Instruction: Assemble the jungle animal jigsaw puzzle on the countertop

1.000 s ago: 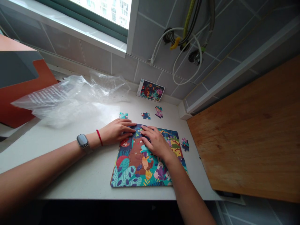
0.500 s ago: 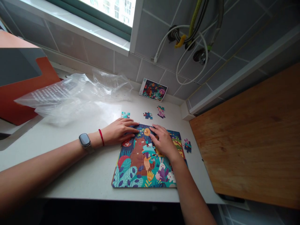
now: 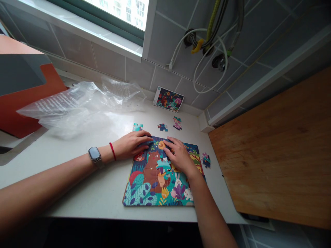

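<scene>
A colourful jigsaw puzzle (image 3: 152, 179) with a brown bear, rabbits and plants lies on the white counter, largely assembled. My left hand (image 3: 133, 143) rests at its upper left edge, fingers stretched over the border. On the puzzle's upper middle lies my right hand (image 3: 178, 153), fingers extended and spread near the orange round shape. It hides part of the picture beneath. A loose light-blue piece (image 3: 164, 164) appears to sit on top of the puzzle, below my right fingers. Neither hand visibly grips anything.
Loose puzzle pieces lie behind the board: a teal one (image 3: 138, 127), a dark blue one (image 3: 162, 127) and a pink group (image 3: 177, 123). More pieces (image 3: 206, 160) lie at right. A picture card (image 3: 168, 99) leans on the wall. Clear plastic bag (image 3: 90, 100), orange box (image 3: 23, 103), wooden board (image 3: 279, 148).
My left hand's fingers have drawn slightly closer together at the puzzle's edge. My right hand stays nearly in place. The whole view has shifted very slightly.
</scene>
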